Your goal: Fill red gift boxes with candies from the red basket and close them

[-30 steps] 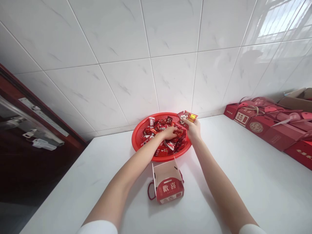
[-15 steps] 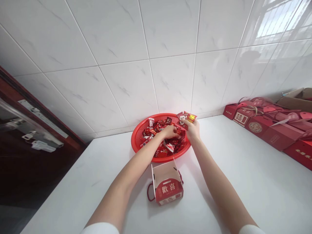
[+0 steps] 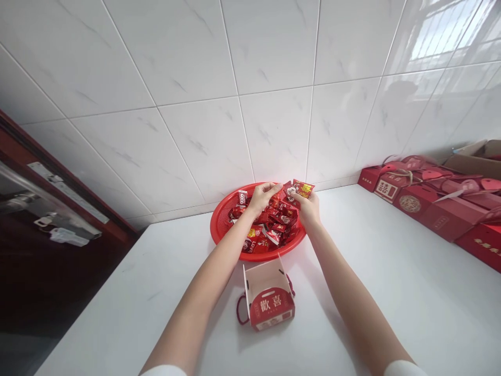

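A red plastic basket (image 3: 217, 230) of wrapped candies (image 3: 279, 222) sits against the wall. Over its right rim, my right hand (image 3: 309, 208) grips red candy packets (image 3: 300, 189) between thumb and fingers; one has yellow print. My left hand (image 3: 263, 199) is raised above the candies, its thumb and fingertips pinched together close to the packets in the right hand. Whatever is in that pinch, if anything, I cannot make out. In front of the basket stands a small red gift box (image 3: 271, 308) with an open top, a pale inside and dark red cord handles.
Several red gift boxes (image 3: 426, 203) stand in a row along the wall on the right, with an open brown carton (image 3: 475, 159) behind them. On the left, a dark door (image 3: 58, 271) with a latch adjoins the white table (image 3: 156, 292).
My left hand has risen out of the candies and moved left and up, fingertips now beside the right hand's packets. My right hand keeps its packets almost in place.
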